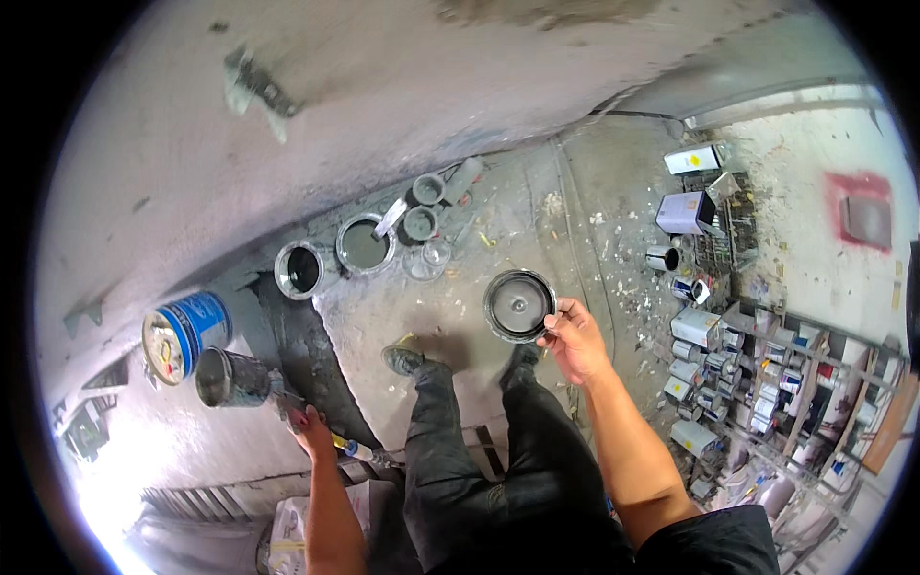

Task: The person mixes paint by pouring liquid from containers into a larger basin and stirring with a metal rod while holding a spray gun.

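**Right hand [578, 343] and left hand [311, 433] both gripping, above a paint-spattered floor [446, 321]**

Head view. Right: thumb and fingers pinched on the near right edge of a round black-rimmed vessel [493, 305], grey inside, held in front of the right leg; depth of vessel hard to judge. Left: fingers closed around a paint-smeared tool [286, 400], kind uncertain, partly hidden by the hand. Its pale end is at the right side of a grey-coated cylindrical bucket [251, 380]; touching or not, cannot tell.

Just beyond that bucket, a blue cylindrical pail [207, 321] with a pale top. Farther forward, a bucket with dark contents [281, 272] beside a pale-rimmed bucket of grey liquid [339, 245]. Small grey cups [420, 224] near the latter. Far right: many rectangular metal cans [694, 328], some along a rack.
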A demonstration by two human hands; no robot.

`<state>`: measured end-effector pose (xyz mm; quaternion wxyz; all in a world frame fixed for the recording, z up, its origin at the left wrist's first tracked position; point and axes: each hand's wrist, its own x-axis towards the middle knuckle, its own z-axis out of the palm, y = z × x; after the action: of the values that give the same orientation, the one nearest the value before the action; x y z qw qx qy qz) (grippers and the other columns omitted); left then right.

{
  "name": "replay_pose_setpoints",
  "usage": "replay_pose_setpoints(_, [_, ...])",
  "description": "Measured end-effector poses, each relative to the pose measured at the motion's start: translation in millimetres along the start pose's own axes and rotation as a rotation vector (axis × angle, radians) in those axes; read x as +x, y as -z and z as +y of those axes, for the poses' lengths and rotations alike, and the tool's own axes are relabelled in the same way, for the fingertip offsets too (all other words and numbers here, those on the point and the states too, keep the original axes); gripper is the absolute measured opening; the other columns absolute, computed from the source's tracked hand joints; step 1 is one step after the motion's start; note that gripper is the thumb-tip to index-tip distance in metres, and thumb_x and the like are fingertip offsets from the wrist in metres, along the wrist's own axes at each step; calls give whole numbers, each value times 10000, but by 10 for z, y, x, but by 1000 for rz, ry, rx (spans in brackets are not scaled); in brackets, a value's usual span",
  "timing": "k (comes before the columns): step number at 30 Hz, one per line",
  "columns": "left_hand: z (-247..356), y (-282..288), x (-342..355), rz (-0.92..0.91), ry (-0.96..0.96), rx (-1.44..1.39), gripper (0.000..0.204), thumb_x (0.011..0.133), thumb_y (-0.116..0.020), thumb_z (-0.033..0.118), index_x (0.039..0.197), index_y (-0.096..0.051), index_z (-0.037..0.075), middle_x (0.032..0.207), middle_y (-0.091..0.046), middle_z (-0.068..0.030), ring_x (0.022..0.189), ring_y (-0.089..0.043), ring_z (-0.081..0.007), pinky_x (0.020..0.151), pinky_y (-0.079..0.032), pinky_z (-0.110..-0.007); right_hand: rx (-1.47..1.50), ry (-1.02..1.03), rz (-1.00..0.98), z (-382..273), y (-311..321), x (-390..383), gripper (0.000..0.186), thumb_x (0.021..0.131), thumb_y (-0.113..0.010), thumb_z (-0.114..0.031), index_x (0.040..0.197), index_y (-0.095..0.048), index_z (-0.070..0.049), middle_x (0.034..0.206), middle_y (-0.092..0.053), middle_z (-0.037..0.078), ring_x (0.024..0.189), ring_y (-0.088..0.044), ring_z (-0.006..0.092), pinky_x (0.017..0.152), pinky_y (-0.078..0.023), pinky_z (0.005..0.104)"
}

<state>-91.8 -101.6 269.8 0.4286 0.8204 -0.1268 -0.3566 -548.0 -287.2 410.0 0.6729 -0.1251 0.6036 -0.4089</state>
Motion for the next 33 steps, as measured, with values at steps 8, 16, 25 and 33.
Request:
replay_pose_setpoints(8, [497,-582,-1113,-60,6,104,276,893,-607,92,1111,-443,50,842,-522,-32,641,-519,-124,571,-441,-259,325,53,-167,-528,764,-546,333,848,-667,-82,1133,-502,-34,932,-612,53,792,-615,146,695,-535,290])
replay_pose_setpoints(16, [1338,-1580,-2220,-118,-188,452,309,904,-586,312,731,-551,58,642,-539,-45,554,-499,-149,541,-414,-330,336,133,-242,-1170,2205,-1306,328,859,-639,-58,1151,-493,-29,976,-601,81,819,-613,152,732,-528,302])
replay_pose_setpoints(25, [1944,-3227,-3379,-622,-321,216,209,932,-569,235,847,-514,53,577,-527,-74,423,-467,-140,404,-374,-277,398,229,194,-1198,3785,-1976,284,845,-668,-57,1096,-542,-18,951,-611,61,755,-582,119,676,-497,264])
replay_pose_setpoints(33, [1782,-4323,-3681,-954,-373,344,163,920,-584,194,858,-504,67,604,-496,-40,479,-465,-119,435,-370,-257,617,244,737,-554,4951,-3035,283,855,-666,-67,1104,-543,-13,919,-599,55,787,-595,133,685,-529,267])
